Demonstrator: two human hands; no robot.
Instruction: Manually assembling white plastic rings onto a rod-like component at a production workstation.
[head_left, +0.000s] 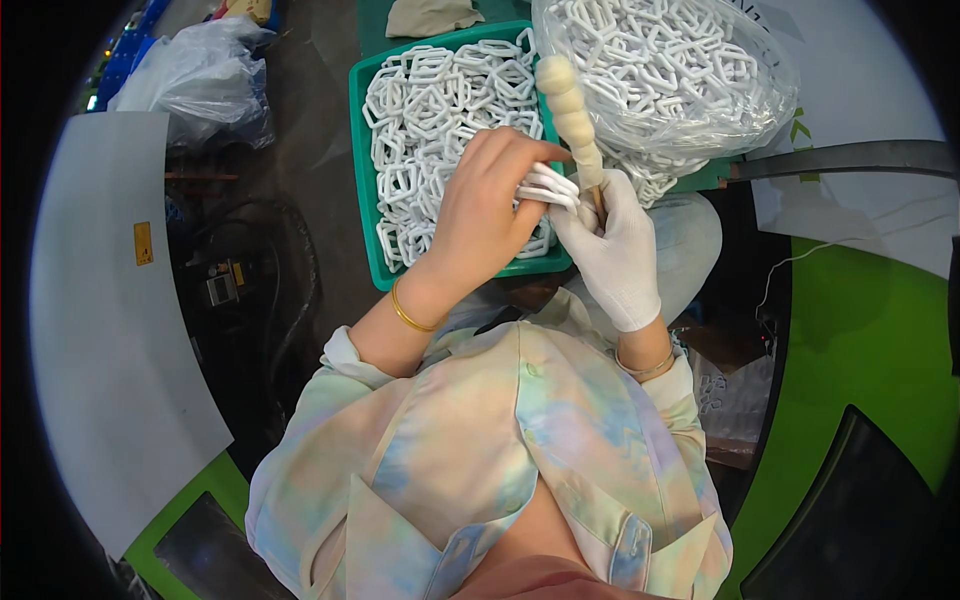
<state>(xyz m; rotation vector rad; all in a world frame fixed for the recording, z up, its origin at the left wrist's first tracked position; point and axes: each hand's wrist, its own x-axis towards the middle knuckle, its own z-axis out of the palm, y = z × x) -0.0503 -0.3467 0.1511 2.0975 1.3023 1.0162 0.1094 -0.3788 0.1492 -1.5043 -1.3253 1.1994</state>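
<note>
My bare left hand [483,205], with a gold bangle at the wrist, is closed round a few white chain links [546,188] stacked side by side. It hovers over the near right part of a green tray [366,200] heaped with similar white links [430,130]. My right hand [620,255], in a white glove, grips a stick-like tool with a cream, bulbous wrapped handle [568,108], which points up and away. The tool's thin brownish lower part runs between the gloved fingers, and its tip is hidden. Both hands meet at the held links.
A clear plastic bag [680,85] full of white links stands right of the tray, with more links [650,172] spilled below it. Crumpled plastic sheeting [215,75] lies at the far left. Grey-white panels [110,300] and a dark bar [850,158] flank the workspace.
</note>
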